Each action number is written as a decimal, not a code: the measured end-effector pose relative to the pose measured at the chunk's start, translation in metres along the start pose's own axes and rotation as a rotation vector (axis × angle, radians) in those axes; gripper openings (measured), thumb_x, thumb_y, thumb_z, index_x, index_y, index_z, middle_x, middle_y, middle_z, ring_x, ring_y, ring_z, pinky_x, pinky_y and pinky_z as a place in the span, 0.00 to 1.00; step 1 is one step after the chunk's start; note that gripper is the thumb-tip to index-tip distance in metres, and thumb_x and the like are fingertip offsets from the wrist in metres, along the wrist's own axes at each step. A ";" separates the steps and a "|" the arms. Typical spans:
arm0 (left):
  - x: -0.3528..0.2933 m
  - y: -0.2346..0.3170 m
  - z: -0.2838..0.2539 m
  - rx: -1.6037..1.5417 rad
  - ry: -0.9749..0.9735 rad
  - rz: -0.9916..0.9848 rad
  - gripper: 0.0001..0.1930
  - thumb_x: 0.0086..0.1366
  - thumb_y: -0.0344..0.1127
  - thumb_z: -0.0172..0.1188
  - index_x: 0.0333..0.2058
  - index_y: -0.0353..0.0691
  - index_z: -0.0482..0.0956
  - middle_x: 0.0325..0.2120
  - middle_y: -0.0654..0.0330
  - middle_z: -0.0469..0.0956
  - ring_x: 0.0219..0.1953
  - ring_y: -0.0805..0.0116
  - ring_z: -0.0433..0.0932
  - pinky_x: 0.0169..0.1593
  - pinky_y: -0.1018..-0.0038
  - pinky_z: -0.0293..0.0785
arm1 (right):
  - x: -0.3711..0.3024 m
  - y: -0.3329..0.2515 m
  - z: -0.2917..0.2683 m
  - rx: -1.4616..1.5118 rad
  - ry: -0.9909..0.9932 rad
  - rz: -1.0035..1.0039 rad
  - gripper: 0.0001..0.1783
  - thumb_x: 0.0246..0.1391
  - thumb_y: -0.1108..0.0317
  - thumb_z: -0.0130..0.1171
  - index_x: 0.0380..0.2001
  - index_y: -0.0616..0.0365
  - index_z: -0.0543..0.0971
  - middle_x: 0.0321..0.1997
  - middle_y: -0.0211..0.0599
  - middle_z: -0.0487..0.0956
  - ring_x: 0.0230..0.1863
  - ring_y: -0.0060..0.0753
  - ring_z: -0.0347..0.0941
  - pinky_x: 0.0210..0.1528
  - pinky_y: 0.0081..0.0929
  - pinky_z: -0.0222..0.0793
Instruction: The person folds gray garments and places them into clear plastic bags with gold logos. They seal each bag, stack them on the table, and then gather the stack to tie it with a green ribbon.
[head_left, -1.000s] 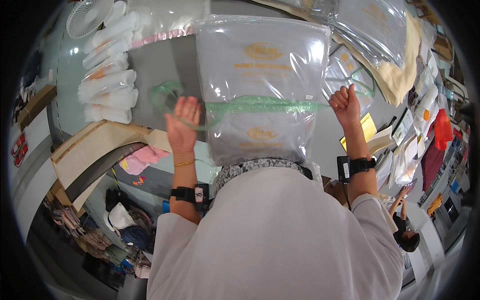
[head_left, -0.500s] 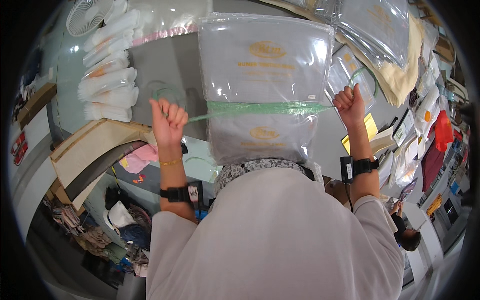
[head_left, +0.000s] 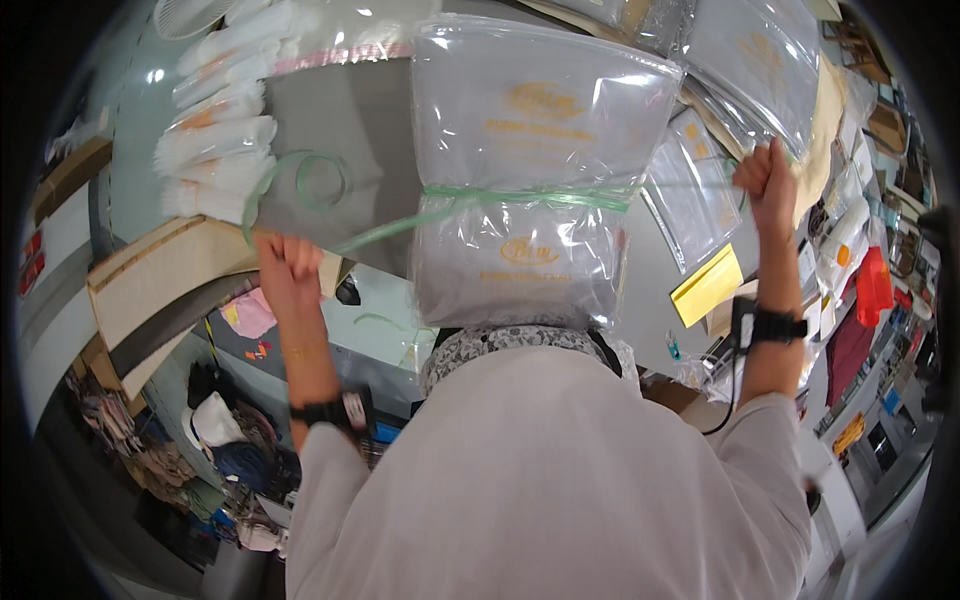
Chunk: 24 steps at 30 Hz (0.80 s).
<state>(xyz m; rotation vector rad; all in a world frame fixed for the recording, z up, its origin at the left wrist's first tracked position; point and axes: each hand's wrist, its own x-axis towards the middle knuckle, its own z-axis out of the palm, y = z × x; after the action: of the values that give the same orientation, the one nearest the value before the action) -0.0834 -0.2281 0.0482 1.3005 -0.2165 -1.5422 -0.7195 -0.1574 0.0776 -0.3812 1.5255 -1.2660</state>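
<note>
A stack of clear plastic bags [head_left: 545,150] with yellow print lies before me on the grey table. Green plastic twine [head_left: 520,196] wraps across its middle and pinches it in at the waist. My left hand [head_left: 290,262], to the left of the stack, is closed on one end of the twine, and a loose tail curls beyond it. Out to the right, my right hand [head_left: 768,188] makes a fist on the other end, which runs thin and blurred from the stack. Both lengths look stretched out sideways.
Rolled bundles of white plastic bags [head_left: 215,150] line the left of the table. More clear bags [head_left: 755,60] lie at the far right on cream cloth. A yellow pad [head_left: 707,285] and smaller bags [head_left: 692,185] sit right of the stack. A curved cardboard piece [head_left: 180,265] stands left.
My hands have moved farther apart, the left one outward and nearer, the right one outward. The twine band has narrowed and the stack is squeezed more at its middle.
</note>
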 end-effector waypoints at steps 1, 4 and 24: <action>-0.043 -0.003 -0.009 -0.036 0.038 -0.035 0.24 0.81 0.47 0.42 0.22 0.49 0.55 0.14 0.70 0.46 0.15 0.76 0.47 0.22 0.73 0.47 | 0.022 -0.020 0.011 -0.075 -0.103 -0.080 0.29 0.76 0.47 0.37 0.18 0.45 0.54 0.17 0.21 0.48 0.18 0.21 0.45 0.26 0.26 0.52; -0.171 -0.061 -0.032 -0.287 -0.092 -0.294 0.28 0.82 0.52 0.35 0.20 0.48 0.59 0.12 0.68 0.48 0.16 0.74 0.52 0.24 0.72 0.53 | 0.106 -0.061 0.064 -0.234 -0.222 -0.146 0.28 0.76 0.48 0.40 0.19 0.44 0.54 0.18 0.20 0.46 0.19 0.20 0.44 0.24 0.27 0.48; -0.199 -0.387 -0.035 -0.531 0.607 -0.257 0.10 0.77 0.36 0.47 0.44 0.39 0.76 0.39 0.54 0.82 0.46 0.60 0.80 0.57 0.60 0.76 | 0.264 0.135 0.212 -1.333 -0.661 -0.187 0.41 0.72 0.37 0.38 0.49 0.70 0.82 0.39 0.46 0.85 0.43 0.33 0.81 0.50 0.33 0.75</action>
<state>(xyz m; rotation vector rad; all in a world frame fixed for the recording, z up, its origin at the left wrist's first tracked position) -0.3106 0.1085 -0.1122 1.3193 0.7207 -1.2157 -0.5911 -0.4171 -0.1443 -1.6232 1.5302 0.0041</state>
